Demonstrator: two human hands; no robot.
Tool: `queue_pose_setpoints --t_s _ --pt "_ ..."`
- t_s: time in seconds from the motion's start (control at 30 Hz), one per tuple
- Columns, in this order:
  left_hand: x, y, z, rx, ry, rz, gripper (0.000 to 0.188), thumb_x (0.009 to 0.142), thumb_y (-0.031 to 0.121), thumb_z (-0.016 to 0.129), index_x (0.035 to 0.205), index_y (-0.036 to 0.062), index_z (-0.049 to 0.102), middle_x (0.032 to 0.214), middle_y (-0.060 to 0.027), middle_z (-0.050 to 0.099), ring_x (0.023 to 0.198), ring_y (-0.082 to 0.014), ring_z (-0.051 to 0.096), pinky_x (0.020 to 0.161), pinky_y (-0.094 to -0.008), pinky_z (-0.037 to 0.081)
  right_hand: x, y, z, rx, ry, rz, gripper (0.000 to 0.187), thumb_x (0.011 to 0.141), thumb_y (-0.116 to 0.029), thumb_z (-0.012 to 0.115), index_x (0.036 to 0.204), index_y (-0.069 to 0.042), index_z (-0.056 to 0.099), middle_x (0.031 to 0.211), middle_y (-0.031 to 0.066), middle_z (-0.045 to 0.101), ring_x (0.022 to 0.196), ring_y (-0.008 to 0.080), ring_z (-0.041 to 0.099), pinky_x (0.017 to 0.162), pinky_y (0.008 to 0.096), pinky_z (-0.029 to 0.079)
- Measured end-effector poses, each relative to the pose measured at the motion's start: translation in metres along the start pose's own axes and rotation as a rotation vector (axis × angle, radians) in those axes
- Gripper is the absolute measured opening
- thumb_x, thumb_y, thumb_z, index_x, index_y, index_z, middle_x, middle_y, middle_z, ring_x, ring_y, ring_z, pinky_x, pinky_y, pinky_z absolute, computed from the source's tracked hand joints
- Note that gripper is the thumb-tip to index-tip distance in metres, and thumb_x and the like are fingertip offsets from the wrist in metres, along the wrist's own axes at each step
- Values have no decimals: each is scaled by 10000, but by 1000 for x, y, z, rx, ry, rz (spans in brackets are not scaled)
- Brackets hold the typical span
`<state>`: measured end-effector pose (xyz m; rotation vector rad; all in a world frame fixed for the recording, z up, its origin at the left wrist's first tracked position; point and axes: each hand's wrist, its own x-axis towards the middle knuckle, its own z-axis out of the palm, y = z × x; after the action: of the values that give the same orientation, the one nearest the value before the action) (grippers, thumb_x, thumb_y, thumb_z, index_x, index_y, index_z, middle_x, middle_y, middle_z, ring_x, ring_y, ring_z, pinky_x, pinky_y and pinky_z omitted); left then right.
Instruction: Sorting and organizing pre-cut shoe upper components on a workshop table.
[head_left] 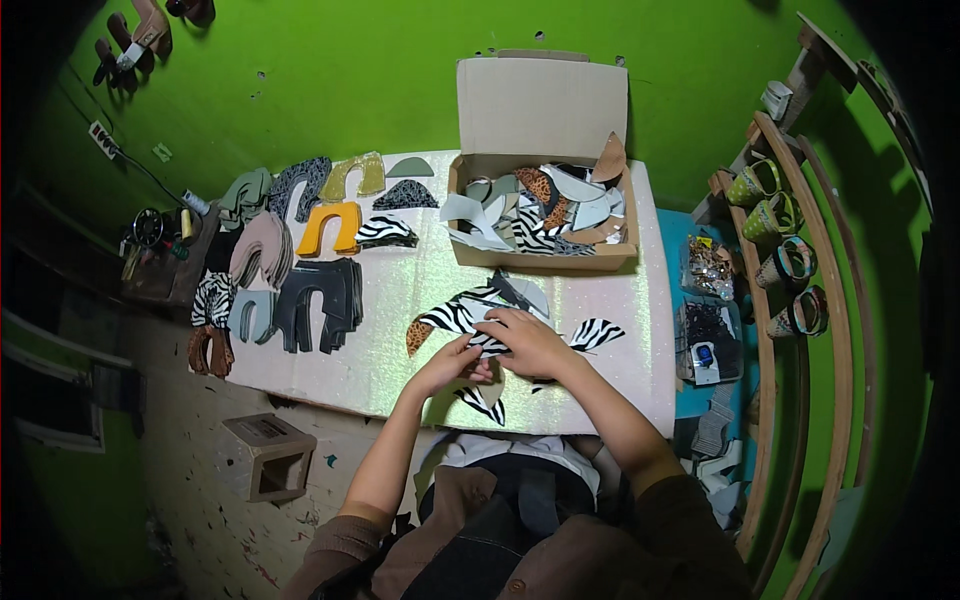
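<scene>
Both hands meet over a small heap of cut shoe-upper pieces near the table's front edge. My left hand (448,367) is closed on the lower edge of a zebra-striped piece (488,346). From the right, my right hand (528,342) grips the same piece, its fingers bent over the top. Behind them lie another zebra-striped piece (452,314), a leopard-print piece (417,336) and a grey piece (527,293). Two loose zebra-striped scraps rest apart, one by my right wrist (597,334) and one below my left hand (482,404).
An open cardboard box (545,261) full of mixed cut pieces stands at the back. Stacks of U-shaped pieces, including orange (329,227), pink (262,247) and black (325,295), fill the table's left. Right of it are plastic tubs (708,340) and a wooden rack (765,385) with small shoes.
</scene>
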<state>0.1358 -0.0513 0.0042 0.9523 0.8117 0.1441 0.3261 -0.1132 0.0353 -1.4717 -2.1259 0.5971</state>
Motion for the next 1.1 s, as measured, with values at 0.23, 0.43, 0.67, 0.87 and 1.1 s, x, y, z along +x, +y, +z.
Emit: queue_pose_setpoints --t_s 0.23,0.43,0.67,0.87,1.1 --pt "-1 8 -51 223 5 56 185 969 155 445 1073 6 480 857 -78 621 774 -143 625 699 -270 528 33 -5 19 -32 -35 85 596 692 -135 690 1240 -50 472 1141 115 513 1019 310 545 849 378 460" --pt "-13 19 -94 299 220 223 160 939 110 493 1024 -17 541 775 -60 630 710 -105 609 643 -235 481 76 -22 34 -36 92 129 616 717 -154 696 1274 -52 453 1142 118 513 1017 305 547 827 364 471" --pt "-15 43 -154 398 383 261 202 930 137 519 1039 -29 554 794 -98 648 709 -99 618 626 -244 481 143 -21 59 -105 127 30 511 744 -138 667 1219 -44 502 1151 126 521 1036 296 531 855 364 457" --pt "14 106 -180 1070 686 510 351 861 216 540 1103 -37 564 992 -233 613 932 -378 581 806 -432 464 212 -3 60 -211 267 86 509 739 -150 657 1215 -32 518 1145 157 530 1047 325 520 897 389 427" --pt "47 137 -218 1274 632 671 624 656 173 771 1189 -18 510 1028 -158 523 984 -338 503 864 -388 436 270 18 54 -288 228 80 504 708 -158 679 1173 -26 539 1037 125 548 979 278 538 846 378 434"
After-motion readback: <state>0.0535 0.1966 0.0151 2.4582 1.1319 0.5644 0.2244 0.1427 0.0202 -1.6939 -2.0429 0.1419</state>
